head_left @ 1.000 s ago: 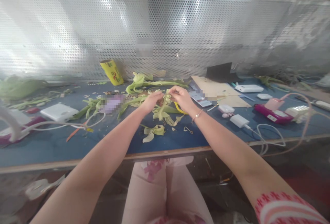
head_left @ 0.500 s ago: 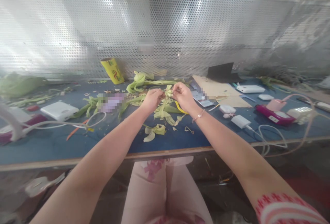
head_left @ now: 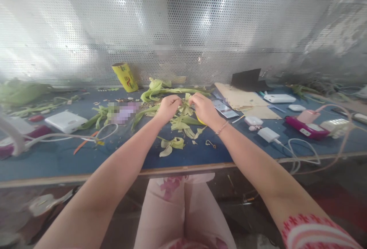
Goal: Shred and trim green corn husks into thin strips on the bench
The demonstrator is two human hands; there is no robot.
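Note:
Above the blue bench [head_left: 57, 161], my left hand [head_left: 168, 107] and my right hand [head_left: 204, 108] are held close together, both pinched on a bundle of pale green leaf strips [head_left: 182, 118]. The strips hang down from between my fingers onto the bench. A thin bracelet sits on my right wrist. Curled green scraps [head_left: 171, 145] lie on the bench just in front of my hands. More long green leaves [head_left: 166, 90] lie behind them.
A perforated metal screen [head_left: 183, 35] runs along the back. A yellow packet [head_left: 125, 77] leans on it. White power banks [head_left: 65, 121], a pink device [head_left: 304, 126], white cables [head_left: 298, 151], cardboard [head_left: 241, 102] and a phone [head_left: 224, 108] lie around.
My hands have dropped slightly and closed in over the strip bundle. The tip of the strips that stood up between my fingers is now lower and partly covered.

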